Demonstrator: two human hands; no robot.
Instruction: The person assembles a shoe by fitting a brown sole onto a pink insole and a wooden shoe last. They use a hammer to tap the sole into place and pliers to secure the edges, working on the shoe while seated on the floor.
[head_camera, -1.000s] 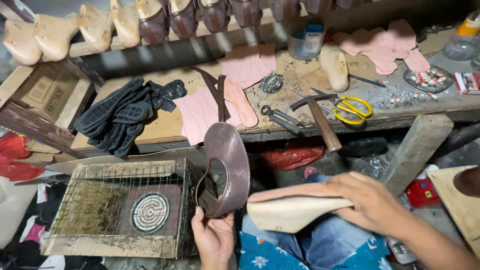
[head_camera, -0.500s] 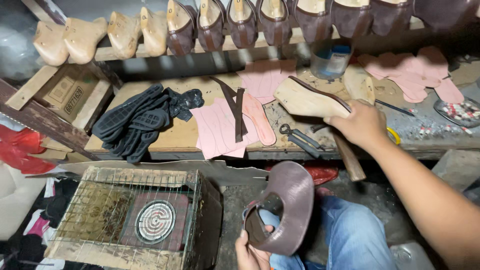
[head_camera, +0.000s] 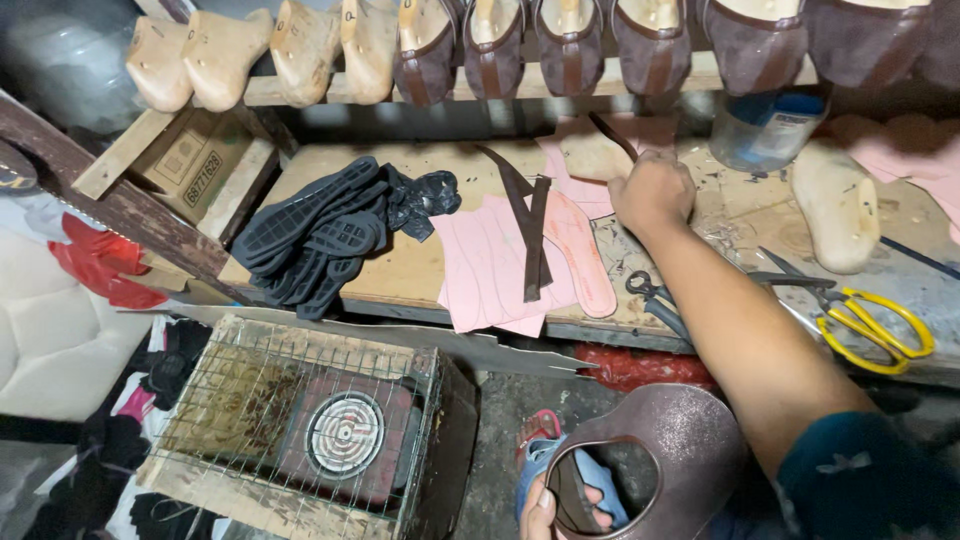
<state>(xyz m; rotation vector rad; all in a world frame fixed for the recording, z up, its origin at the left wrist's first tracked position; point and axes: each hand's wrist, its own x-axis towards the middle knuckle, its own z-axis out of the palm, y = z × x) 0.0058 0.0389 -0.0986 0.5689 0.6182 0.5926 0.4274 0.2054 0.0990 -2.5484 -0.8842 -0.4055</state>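
1. My right hand (head_camera: 655, 190) is stretched out to the upper middle of the frame, knuckles up, fingers curled down onto a wooden shoe last (head_camera: 590, 155) that lies on the workbench (head_camera: 400, 270) over the pink insole cut-outs (head_camera: 500, 265). The fingers look closed on the last's rear part, though from above I cannot tell how firm the hold is.

2. My left hand (head_camera: 545, 510) is at the bottom edge, only its fingers showing. They are pinched on the lower rim of the brown suede shoe upper (head_camera: 670, 440), holding it up in front of my lap with its foot opening facing the camera.

3. I judge this as the fetching step: upper ready in one hand, last at the bench under the other. The two are well apart.

4. The next move, as I see it, calls for a sure hold on the last and a clear lift past the dark leather strips (head_camera: 530, 230) lying just to its left, so they are not dragged off the insoles.

5. My right arm runs straight, on a diagonal from lower right up to the bench, the forearm passing over the dark-handled scissors (head_camera: 655, 295). Yellow-handled scissors (head_camera: 880, 325) lie further right, another bare last (head_camera: 835, 205) beside them.

6. Black rubber soles (head_camera: 320, 235) are piled at the bench's left; a wire-caged electric hotplate (head_camera: 345, 435) sits at lower left.
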